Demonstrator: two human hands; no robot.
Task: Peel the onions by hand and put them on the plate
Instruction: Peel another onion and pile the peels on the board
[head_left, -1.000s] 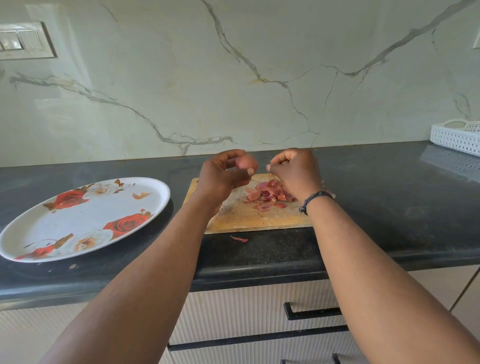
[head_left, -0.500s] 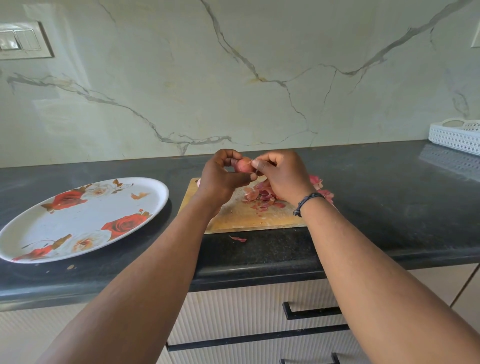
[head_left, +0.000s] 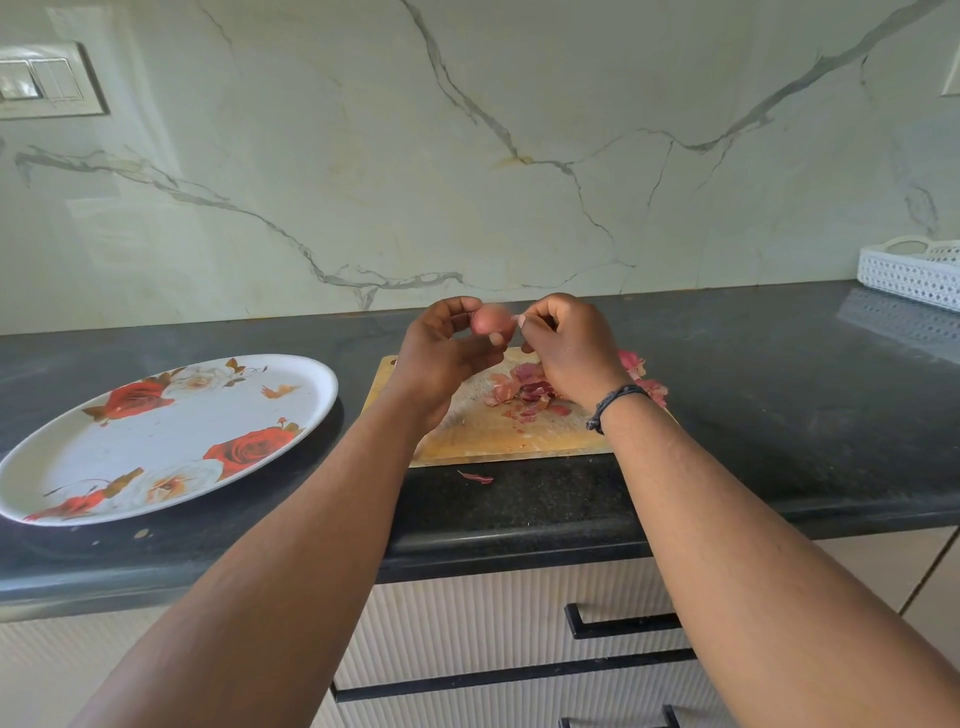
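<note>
Onion (head_left: 491, 320) between both hands' fingers (head_left: 462, 304)

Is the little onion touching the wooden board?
Apart. In the head view the left hand holds the onion up in the air, above the far edge of the cutting board, and the right hand picks at it.

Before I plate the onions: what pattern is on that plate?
The plate is white with red roses, seen in the head view.
</note>
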